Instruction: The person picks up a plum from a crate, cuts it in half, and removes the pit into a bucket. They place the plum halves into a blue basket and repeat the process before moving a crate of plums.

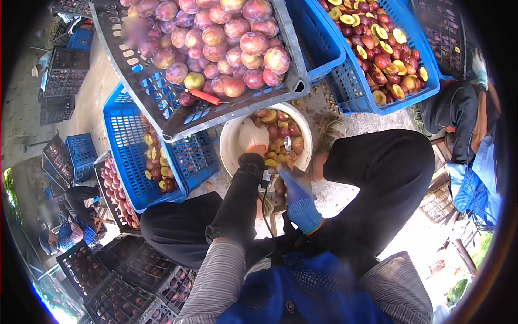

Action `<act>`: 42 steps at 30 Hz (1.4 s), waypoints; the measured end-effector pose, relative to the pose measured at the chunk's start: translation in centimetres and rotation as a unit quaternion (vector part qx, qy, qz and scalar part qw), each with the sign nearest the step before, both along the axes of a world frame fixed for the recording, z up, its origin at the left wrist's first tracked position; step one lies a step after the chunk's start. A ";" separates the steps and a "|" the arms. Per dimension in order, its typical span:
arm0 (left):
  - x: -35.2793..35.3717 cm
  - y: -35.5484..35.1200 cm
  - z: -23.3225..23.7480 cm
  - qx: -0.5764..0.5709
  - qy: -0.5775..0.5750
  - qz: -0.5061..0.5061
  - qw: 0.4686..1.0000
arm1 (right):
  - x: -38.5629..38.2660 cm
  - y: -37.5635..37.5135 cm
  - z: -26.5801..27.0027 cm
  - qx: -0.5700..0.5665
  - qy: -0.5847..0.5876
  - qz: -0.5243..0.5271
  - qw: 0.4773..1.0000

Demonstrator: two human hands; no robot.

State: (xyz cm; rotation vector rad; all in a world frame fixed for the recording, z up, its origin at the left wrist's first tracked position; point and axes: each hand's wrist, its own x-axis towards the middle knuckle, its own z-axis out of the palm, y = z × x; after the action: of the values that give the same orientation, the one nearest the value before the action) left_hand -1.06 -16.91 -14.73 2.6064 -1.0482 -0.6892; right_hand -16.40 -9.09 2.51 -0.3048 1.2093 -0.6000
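Observation:
My left hand, in a pale glove, reaches into a white bucket of halved plums; its fingertips are hard to make out among the fruit. Over the bucket's near side, my right hand, in a blue glove, is closed around a small tool with a shiny metal ring at its tip. Whole purple-red plums fill a black crate above the bucket. A red-handled tool lies at that crate's near edge.
A blue crate of halved plums stands at upper right, another blue crate at left. A person sits on the right and another person at lower left. Stacked black crates fill the lower left.

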 end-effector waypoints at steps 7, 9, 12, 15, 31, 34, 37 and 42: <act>0.0 -0.2 -2.5 -0.135 0.135 0.163 0.968 | 0.0 -0.3 0.4 0.019 -0.006 0.018 1.000; 0.1 -0.2 -2.8 -0.154 0.128 0.156 0.967 | -0.2 -0.2 0.4 0.019 0.007 0.025 0.999; 1.1 -0.3 -2.6 -0.113 0.079 0.070 0.988 | -0.3 -0.1 0.7 0.020 0.015 0.032 0.999; 0.6 0.4 -2.4 -0.196 0.214 0.164 0.943 | -0.4 0.0 0.8 0.003 0.011 0.039 0.999; 2.2 1.2 -5.2 -0.164 0.226 0.073 0.957 | 0.0 1.0 -0.2 -0.069 0.042 0.032 0.996; 3.5 3.0 -5.8 -0.101 0.421 0.143 0.890 | -0.2 0.5 -0.6 -0.070 0.055 0.037 0.995; 1.5 4.0 7.0 -0.190 0.538 0.207 0.795 | 0.0 0.2 -2.0 -0.082 0.100 0.099 0.987; 0.7 8.6 13.1 -0.285 0.652 0.133 0.690 | 0.7 2.1 -1.8 -0.414 0.333 0.231 0.815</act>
State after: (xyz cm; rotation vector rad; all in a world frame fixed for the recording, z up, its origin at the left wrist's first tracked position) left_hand -0.36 -8.26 -1.67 1.0985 -0.2681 -1.4491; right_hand -15.71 -7.02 0.71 -1.6189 1.3959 -0.5743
